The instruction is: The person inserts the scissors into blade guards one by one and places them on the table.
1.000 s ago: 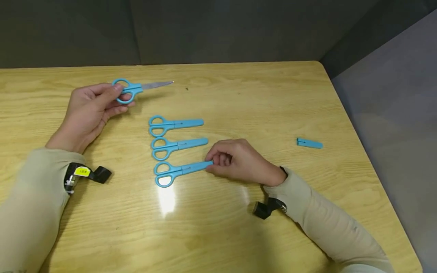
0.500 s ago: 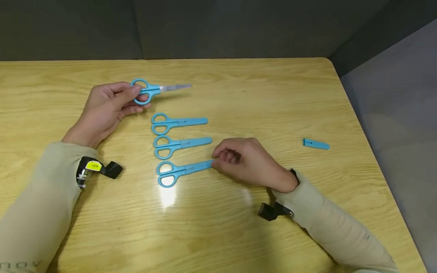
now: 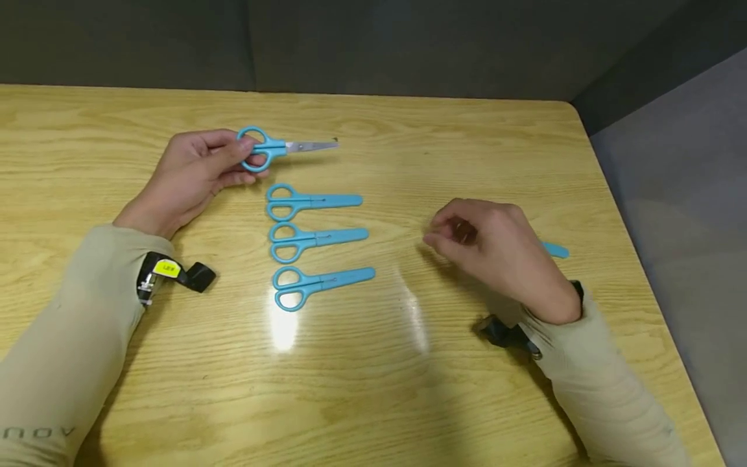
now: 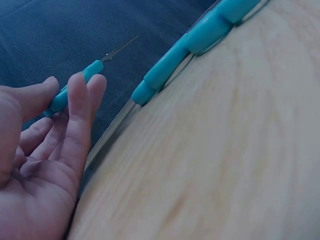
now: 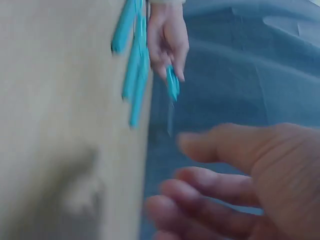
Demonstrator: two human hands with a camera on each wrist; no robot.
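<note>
Scissors (image 3: 265,148) with bare blades sit pinched in left hand (image 3: 195,170) fingers; right hand (image 3: 496,250) hovers loosely curled, empty, above worktop (image 3: 408,363).

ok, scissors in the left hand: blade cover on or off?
Off. The scissors held by the left hand show bare metal blades, while the three pairs on the table have blue covers. A loose cover lies behind the right hand.

Three capped scissors (image 3: 318,240) lie stacked (front to back) left of the loose cap (image 3: 556,250).
</note>
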